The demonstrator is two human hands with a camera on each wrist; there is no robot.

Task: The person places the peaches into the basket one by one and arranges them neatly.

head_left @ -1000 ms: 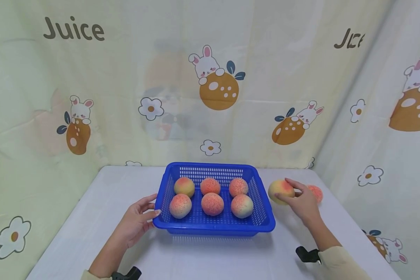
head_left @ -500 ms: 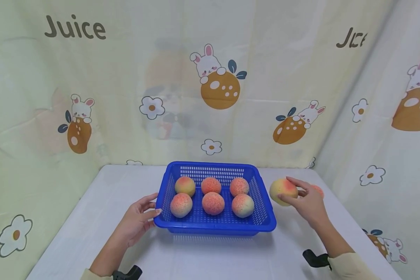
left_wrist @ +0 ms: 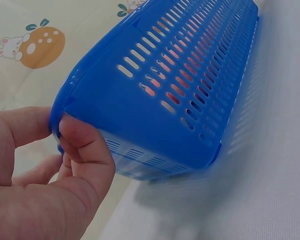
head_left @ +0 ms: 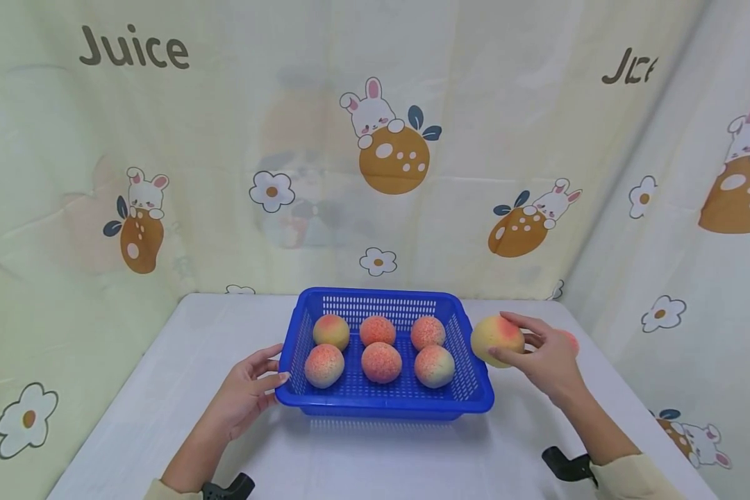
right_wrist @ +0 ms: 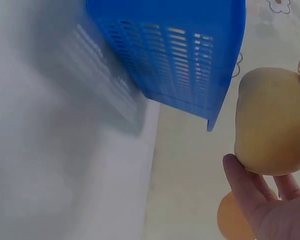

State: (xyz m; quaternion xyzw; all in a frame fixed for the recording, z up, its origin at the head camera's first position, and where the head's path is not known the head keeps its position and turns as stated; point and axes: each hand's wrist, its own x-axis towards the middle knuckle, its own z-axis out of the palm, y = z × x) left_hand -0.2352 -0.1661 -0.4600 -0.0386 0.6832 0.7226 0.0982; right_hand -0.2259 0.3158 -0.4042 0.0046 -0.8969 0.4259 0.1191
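Note:
A blue plastic basket (head_left: pixel 384 405) with slotted walls stands in the middle of the table, several peaches (head_left: pixel 381 362) lying in two rows inside it. At its left side my left hand (head_left: pixel 250 392) pinches the rim between thumb and fingers; the left wrist view shows that grip (left_wrist: pixel 65 165) close up. My right hand (head_left: pixel 546 361) holds a yellow peach with a red blush (head_left: pixel 495 342) just off the basket's right rim. In the right wrist view this peach (right_wrist: pixel 272 122) sits between thumb and fingers, apart from the basket wall (right_wrist: pixel 164 55).
Another reddish peach (head_left: pixel 569 340) lies on the table to the right, mostly hidden behind my right hand. A white cloth covers the table (head_left: pixel 381 458). Patterned curtains (head_left: pixel 225 139) hang behind it and along the sides.
My right hand with the yellow peach first shifts slightly right, then moves back left toward the basket's rim. The left hand stays on the rim.

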